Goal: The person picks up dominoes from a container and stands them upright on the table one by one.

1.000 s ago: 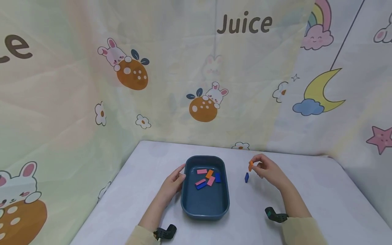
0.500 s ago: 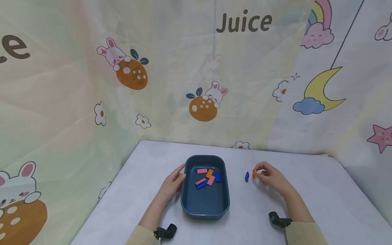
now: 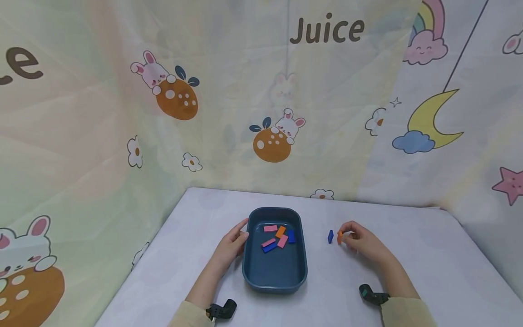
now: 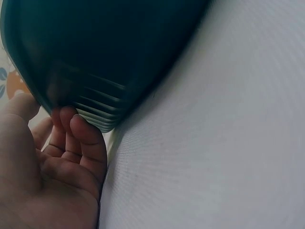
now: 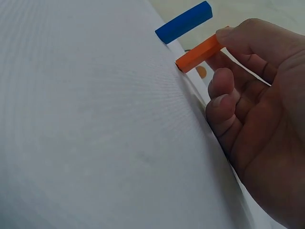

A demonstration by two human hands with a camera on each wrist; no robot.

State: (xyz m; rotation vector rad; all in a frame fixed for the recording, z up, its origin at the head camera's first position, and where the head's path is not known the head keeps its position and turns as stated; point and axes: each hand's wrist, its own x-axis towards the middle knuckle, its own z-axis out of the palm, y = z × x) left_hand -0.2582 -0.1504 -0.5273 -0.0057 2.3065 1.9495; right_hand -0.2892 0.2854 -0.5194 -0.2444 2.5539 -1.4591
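My right hand (image 3: 361,240) pinches a small orange block (image 5: 202,52) between thumb and fingertip at its upper end. The block stands upright, its lower end right at the white table. Just left of it in the head view, a blue block (image 3: 330,236) stands on end with a narrow gap between the two. My left hand (image 3: 229,244) holds the left side of a dark blue-green tray (image 3: 274,277), thumb by the rim. In the left wrist view, bent fingers (image 4: 86,131) meet the tray's ribbed outer wall.
Inside the tray lie several flat blocks: pink (image 3: 270,228), orange (image 3: 280,231) and blue (image 3: 291,236). The white table (image 3: 327,290) reaches back to a printed cloth wall (image 3: 220,113). Both wrists carry a black strapped camera.
My right hand has lowered the orange block from above the blue one and shifted right, bringing it down upright beside it. The left hand and tray stay in place.
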